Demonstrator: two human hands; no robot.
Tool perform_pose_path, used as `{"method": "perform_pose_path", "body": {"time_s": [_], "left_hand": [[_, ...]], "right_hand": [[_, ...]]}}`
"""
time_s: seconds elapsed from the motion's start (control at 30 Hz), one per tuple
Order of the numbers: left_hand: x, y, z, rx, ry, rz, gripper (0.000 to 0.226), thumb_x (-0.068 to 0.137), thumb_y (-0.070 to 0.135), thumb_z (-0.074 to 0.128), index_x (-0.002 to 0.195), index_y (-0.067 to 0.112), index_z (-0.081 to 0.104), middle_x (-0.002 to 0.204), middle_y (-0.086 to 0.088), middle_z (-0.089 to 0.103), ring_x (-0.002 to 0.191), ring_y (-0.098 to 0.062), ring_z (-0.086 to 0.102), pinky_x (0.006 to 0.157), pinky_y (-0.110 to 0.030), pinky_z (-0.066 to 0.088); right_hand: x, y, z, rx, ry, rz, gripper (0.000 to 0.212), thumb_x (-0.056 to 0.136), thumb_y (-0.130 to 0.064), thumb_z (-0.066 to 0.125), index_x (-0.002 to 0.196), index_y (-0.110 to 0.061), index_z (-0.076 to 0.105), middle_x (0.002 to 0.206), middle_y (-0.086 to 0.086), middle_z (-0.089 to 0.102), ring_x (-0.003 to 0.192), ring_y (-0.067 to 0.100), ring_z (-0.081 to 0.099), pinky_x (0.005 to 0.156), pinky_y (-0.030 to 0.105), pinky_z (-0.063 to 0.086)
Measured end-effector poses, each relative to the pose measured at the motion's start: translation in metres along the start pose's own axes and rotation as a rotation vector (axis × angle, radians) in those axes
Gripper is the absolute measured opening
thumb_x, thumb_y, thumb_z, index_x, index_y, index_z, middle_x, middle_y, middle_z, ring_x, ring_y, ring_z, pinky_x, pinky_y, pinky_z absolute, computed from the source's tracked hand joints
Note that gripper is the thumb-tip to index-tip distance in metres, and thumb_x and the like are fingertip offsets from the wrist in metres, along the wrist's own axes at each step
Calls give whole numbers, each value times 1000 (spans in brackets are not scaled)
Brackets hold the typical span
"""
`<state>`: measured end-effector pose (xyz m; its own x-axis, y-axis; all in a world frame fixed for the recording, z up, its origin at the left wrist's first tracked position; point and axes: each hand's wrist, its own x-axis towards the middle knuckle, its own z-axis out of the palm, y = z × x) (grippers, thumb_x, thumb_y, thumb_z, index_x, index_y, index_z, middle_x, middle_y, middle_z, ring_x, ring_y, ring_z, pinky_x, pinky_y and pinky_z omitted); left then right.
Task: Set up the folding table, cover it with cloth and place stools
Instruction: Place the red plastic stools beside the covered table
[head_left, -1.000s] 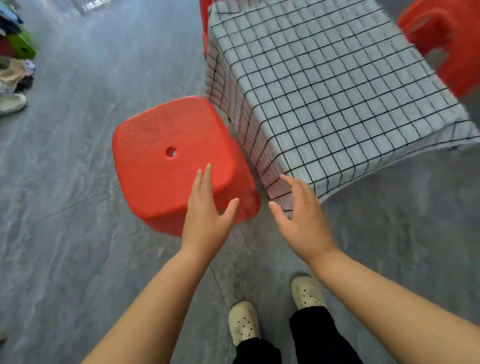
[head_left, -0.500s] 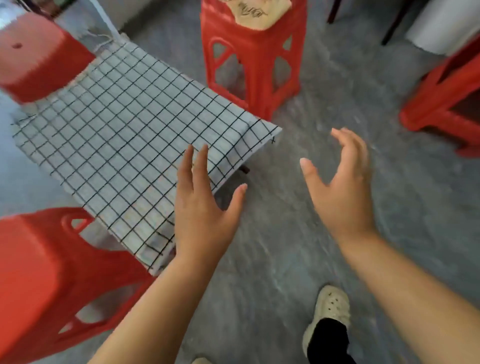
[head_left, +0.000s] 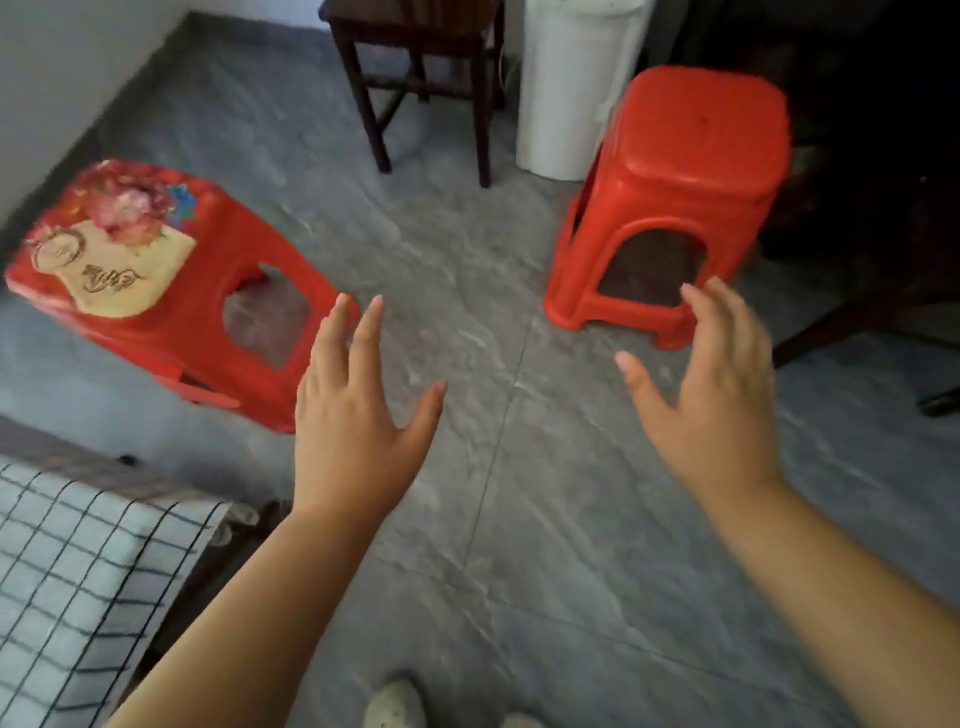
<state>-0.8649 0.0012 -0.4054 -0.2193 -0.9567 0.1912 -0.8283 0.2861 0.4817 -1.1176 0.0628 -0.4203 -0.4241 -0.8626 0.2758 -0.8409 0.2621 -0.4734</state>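
Two hands reaching empty: left hand (head_left: 358, 431) and right hand (head_left: 711, 400) spread | step: placing stools | plain stool (head_left: 675, 197) at 1 o'clock, apparently next | cloth-covered table (head_left: 78, 582) at 8 o'clock

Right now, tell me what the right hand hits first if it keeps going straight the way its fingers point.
Most likely the plain red stool: the open, empty right hand points at its lower front edge, with only bare floor between. Depth is hard to judge.

Both hands, left hand (head_left: 358, 426) and right hand (head_left: 717, 410), hover spread and empty above the grey floor (head_left: 519, 545), between a decorated red stool (head_left: 171, 291) left and a plain red stool (head_left: 675, 197) far right, the checked cloth (head_left: 78, 571) near left.
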Motion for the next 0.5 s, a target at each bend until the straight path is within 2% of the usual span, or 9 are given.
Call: {"method": "perform_pose_path", "body": {"time_s": [0.23, 0.5], "left_hand": [[122, 59, 80, 78, -141, 137, 79, 81, 60, 42, 146, 19, 27, 153, -11, 25, 139, -31, 29, 108, -50, 33], [286, 113, 189, 130, -262, 252, 80, 81, 63, 38, 148, 21, 24, 154, -13, 23, 140, -32, 27, 108, -51, 30]], "right_hand": [[93, 84, 5, -136, -23, 67, 78, 81, -58, 46, 138, -5, 40, 146, 20, 36, 135, 36, 33, 113, 47, 27], [244, 171, 49, -213, -57, 194, 80, 79, -60, 43, 139, -9, 39, 147, 21, 36, 135, 38, 33, 112, 48, 26]]}}
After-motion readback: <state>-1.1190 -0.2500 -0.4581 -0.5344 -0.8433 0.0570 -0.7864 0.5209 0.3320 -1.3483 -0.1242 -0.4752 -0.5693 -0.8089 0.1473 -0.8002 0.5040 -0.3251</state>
